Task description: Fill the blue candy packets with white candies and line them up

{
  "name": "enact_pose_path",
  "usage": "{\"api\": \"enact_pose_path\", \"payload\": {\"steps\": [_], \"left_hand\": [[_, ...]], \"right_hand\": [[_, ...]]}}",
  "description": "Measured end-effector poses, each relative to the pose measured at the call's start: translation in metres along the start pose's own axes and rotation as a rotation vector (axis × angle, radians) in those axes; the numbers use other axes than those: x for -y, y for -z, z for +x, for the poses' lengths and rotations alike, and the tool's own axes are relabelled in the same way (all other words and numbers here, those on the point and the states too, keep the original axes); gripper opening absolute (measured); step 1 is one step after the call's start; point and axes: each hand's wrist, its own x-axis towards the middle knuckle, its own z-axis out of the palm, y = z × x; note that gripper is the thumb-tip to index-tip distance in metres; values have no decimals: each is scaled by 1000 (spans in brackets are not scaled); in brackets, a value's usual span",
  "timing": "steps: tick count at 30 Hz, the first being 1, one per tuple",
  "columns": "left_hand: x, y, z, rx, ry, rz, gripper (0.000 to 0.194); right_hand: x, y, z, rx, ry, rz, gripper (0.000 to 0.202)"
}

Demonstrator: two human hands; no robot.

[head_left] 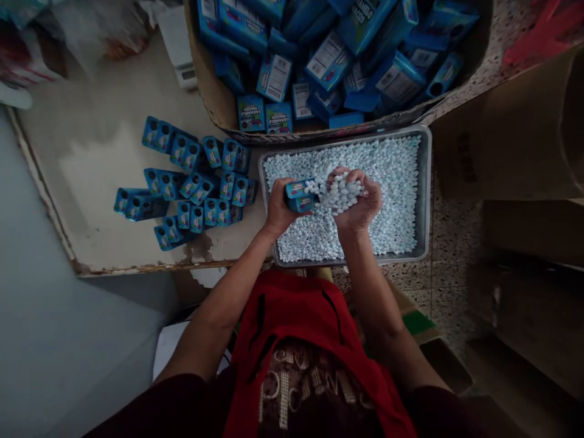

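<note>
My left hand (279,213) is closed around small blue boxes (300,204), held over the left part of a metal tray (424,194). My right hand (358,210), cupped with its palm up, holds a heap of small white candies (342,193) close beside the boxes. Some candies lie between the palm and the box tops, at the boxes' upper right. More pale white and bluish candies (392,182) fill the tray below both hands. How many boxes the left hand grips is partly hidden by the fingers.
Several blue boxes with round holes (196,182) stand in groups on the worn table (100,231) at left. Beyond the tray, a large cardboard carton (205,91) holds many blue boxes. Brown cardboard boxes (502,134) stand at right on the speckled floor (449,243).
</note>
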Motion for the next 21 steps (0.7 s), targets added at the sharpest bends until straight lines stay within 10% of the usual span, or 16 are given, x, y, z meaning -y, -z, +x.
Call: {"api": "enact_pose_path", "payload": {"steps": [16,21], "left_hand": [[14,-19,-2,86,160,22,91],[1,6,7,170,157,295,90]], "right_hand": [[-8,-26,-11,22,212,-73,57],[-28,33,-45,-134,174,-437,53]]}}
